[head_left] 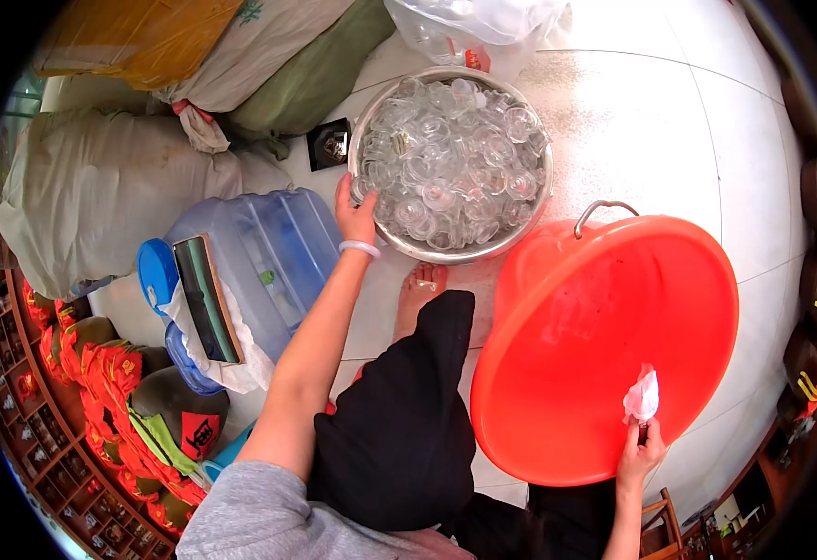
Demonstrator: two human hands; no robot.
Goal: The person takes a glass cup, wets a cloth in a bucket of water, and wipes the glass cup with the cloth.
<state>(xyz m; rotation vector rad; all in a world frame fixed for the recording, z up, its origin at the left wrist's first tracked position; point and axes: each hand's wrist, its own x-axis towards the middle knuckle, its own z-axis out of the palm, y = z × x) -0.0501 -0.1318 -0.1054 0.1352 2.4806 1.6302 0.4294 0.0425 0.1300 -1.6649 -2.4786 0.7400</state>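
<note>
A round metal basin (pixel 547 191) is heaped with small clear glass pieces (pixel 441 154) that look like little cups or lids. At its left rim, my left hand (pixel 357 219) has thumb and fingers closed round one clear glass piece (pixel 362 189). My right hand (pixel 644 453) grips a short dark handle whose tip is wrapped in crumpled white-pink cloth or tissue (pixel 643 396). That wrapped tip is over the inside of a large red plastic tub (pixel 605 308), which leans with its mouth towards me.
A blue-tinted plastic container (pixel 259 266) lies at left, carrying a dark flat block (pixel 208 299) on white paper. Bulging sacks (pixel 110 191) fill the upper left. A clear plastic bag (pixel 493 28) stands behind the basin. My bare foot (pixel 421 294) rests on the tiled floor.
</note>
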